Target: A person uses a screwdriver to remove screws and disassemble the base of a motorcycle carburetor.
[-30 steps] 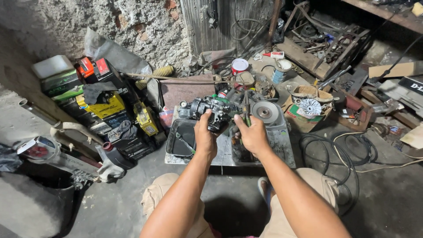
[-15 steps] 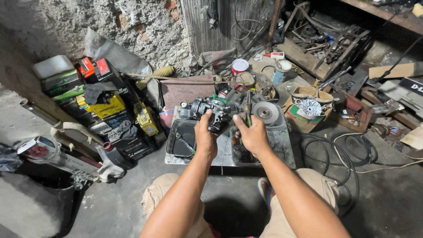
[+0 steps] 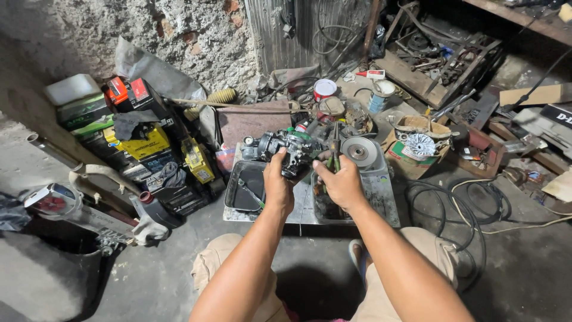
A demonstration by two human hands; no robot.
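Above a black tray (image 3: pixel 247 194), the left hand (image 3: pixel 278 188) had its fingers closed around a grey carburettor (image 3: pixel 286 152) lying crosswise, left to right, the right hand (image 3: pixel 342 185) gripped a green-handled tool (image 3: pixel 335 156) pointing up, and yellow battery boxes (image 3: pixel 143 143) were stacked farther left.

left hand (image 3: pixel 278 185): arm stretched forward, fingers curled shut in a grip, thumb up | right hand (image 3: pixel 341 182): arm forward, fingers closed in a fist-like hold | hands close together, side by side
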